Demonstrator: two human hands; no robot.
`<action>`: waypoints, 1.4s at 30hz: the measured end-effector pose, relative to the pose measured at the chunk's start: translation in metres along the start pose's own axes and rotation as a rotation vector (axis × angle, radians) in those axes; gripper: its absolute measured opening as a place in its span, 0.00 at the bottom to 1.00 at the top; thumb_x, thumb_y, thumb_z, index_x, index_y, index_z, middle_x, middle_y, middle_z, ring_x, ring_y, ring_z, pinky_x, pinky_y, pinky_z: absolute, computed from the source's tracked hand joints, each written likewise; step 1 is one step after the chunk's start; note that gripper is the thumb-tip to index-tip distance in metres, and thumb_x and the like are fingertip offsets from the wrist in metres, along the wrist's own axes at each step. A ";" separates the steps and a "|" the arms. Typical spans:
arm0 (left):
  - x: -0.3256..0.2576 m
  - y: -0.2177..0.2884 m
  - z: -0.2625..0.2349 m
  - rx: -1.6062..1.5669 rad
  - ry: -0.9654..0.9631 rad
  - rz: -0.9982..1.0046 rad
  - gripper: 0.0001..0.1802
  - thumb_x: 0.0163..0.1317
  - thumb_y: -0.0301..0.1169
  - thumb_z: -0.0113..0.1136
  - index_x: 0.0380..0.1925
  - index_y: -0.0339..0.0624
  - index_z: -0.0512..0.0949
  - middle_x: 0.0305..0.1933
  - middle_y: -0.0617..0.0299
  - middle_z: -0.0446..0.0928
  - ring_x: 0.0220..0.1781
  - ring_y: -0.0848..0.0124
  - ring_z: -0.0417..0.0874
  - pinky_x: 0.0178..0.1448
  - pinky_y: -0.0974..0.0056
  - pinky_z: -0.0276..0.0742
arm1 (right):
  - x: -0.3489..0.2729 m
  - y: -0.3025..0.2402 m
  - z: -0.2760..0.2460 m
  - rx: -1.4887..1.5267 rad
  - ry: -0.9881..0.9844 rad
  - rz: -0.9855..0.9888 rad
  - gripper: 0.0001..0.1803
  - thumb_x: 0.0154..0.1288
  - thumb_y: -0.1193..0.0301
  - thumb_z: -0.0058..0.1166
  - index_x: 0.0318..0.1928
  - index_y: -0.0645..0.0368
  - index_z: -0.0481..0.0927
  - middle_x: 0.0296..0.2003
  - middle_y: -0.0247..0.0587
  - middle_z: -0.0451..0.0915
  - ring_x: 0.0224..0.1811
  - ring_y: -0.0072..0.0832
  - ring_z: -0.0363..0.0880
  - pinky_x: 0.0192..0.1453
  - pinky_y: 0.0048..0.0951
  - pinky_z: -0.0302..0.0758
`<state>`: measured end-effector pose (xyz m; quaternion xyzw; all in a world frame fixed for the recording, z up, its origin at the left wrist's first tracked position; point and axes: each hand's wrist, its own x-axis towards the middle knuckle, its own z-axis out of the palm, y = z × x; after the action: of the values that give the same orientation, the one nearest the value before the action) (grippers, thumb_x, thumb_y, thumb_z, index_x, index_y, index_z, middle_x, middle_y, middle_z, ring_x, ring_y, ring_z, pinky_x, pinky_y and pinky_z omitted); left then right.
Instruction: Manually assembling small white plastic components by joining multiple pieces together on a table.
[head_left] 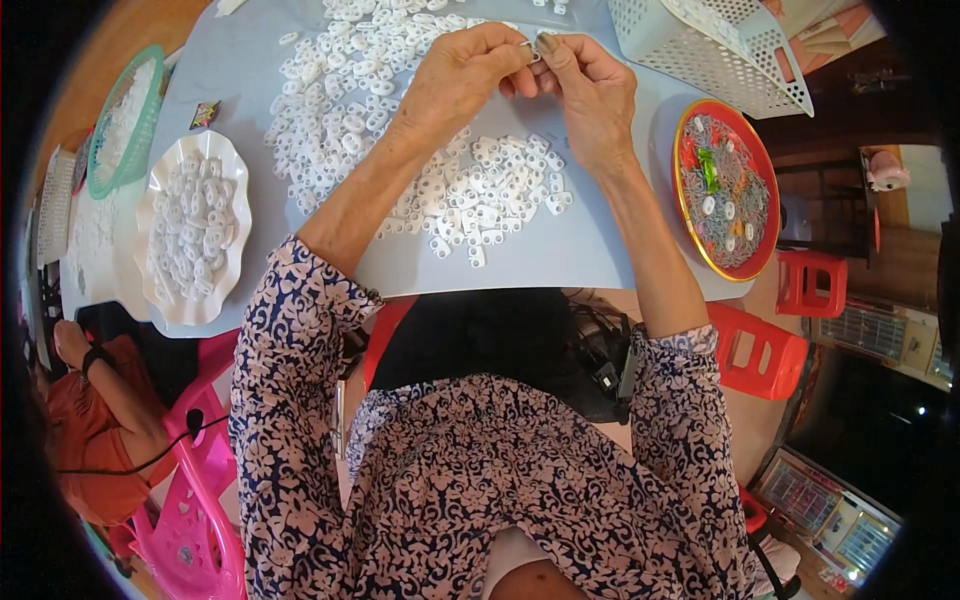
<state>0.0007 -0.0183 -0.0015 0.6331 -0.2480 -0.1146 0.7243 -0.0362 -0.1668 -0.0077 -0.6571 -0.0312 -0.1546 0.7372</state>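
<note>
Over the far part of the table, my left hand (pixel 473 72) and my right hand (pixel 592 95) meet, fingertips pinched together. Between them is a small whitish piece (pixel 534 52), mostly hidden by the fingers, so its exact shape cannot be made out. Below and left of my hands spreads a heap of small white plastic pieces (pixel 335 125), oval with holes. A nearer cluster of white plastic pieces (pixel 485 190) lies between my forearms. To the right, a red round tray with a gold rim (pixel 688 210) holds many small grey metal parts (pixel 745 190), a few white pieces and a green wrapper (pixel 708 170).
A white scalloped dish (pixel 236 235) of white pieces stands at left, near a small wrapper (pixel 205 114). Beyond is a green basket (pixel 155 95). A white perforated basket (pixel 700 60) stands far right. Red stools (pixel 755 350) and a pink chair (pixel 190 500) flank me; another person's arm (pixel 125 410) is at left.
</note>
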 end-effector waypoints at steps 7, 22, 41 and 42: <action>0.004 0.001 -0.015 0.247 -0.043 0.014 0.11 0.62 0.34 0.52 0.28 0.39 0.79 0.23 0.67 0.77 0.25 0.80 0.70 0.31 0.73 0.67 | 0.002 -0.001 -0.001 0.019 -0.038 0.010 0.08 0.63 0.71 0.57 0.34 0.65 0.80 0.26 0.33 0.79 0.26 0.15 0.73 0.33 0.17 0.71; 0.025 -0.009 -0.006 1.211 -0.130 0.469 0.05 0.52 0.28 0.59 0.29 0.41 0.76 0.31 0.49 0.73 0.40 0.52 0.71 0.47 0.54 0.70 | 0.011 -0.001 -0.020 0.138 0.092 0.041 0.08 0.58 0.74 0.60 0.36 0.66 0.81 0.25 0.34 0.78 0.24 0.17 0.72 0.31 0.19 0.70; -0.007 0.007 -0.018 0.192 -0.017 -0.095 0.08 0.62 0.31 0.54 0.35 0.38 0.77 0.24 0.65 0.77 0.25 0.82 0.71 0.31 0.74 0.67 | 0.003 -0.010 -0.010 0.169 -0.104 0.153 0.10 0.65 0.68 0.54 0.39 0.62 0.78 0.38 0.39 0.82 0.30 0.20 0.79 0.34 0.20 0.76; -0.006 0.006 -0.017 0.117 -0.015 -0.126 0.08 0.62 0.31 0.54 0.36 0.38 0.77 0.25 0.64 0.78 0.26 0.81 0.72 0.32 0.74 0.68 | 0.002 -0.010 -0.010 0.167 -0.104 0.155 0.10 0.65 0.68 0.54 0.39 0.62 0.78 0.38 0.39 0.82 0.30 0.20 0.79 0.34 0.20 0.76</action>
<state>0.0035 0.0004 0.0019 0.6879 -0.2196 -0.1499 0.6754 -0.0382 -0.1782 0.0007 -0.6008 -0.0316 -0.0597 0.7965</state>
